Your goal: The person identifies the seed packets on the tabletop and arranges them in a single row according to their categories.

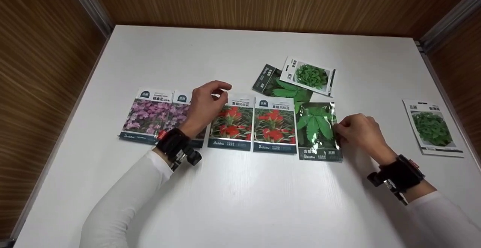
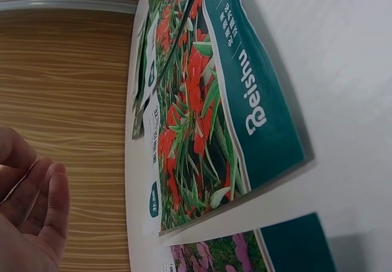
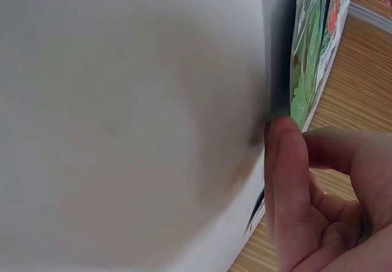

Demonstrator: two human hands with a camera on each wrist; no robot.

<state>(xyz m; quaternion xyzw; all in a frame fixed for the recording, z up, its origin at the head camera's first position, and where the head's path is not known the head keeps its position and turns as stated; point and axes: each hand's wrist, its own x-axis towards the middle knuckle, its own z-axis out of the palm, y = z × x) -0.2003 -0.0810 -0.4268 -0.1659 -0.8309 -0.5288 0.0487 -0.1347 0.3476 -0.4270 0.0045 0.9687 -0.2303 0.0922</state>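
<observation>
My right hand (image 1: 360, 133) pinches the right edge of a dark green seed packet (image 1: 317, 127) with a leafy picture, at the right end of a row. In the right wrist view, the thumb and fingertips (image 3: 285, 137) meet at that packet's edge. Loosely curled and holding nothing, my left hand (image 1: 206, 103) hovers over the row. Beneath and beside it are two red-flower seed packets, one nearer (image 1: 230, 126) and one to its right (image 1: 274, 126). Two pink-flower seed packets (image 1: 146, 114) lie at the left end, the second partly hidden by the left hand and wrist.
Behind the row, a white leafy-green seed packet (image 1: 310, 76) overlaps another dark green packet (image 1: 268, 79). One more white packet (image 1: 432, 127) lies near the right edge of the white table (image 1: 240, 199). Wood-grain panels (image 1: 263, 3) enclose the back and sides.
</observation>
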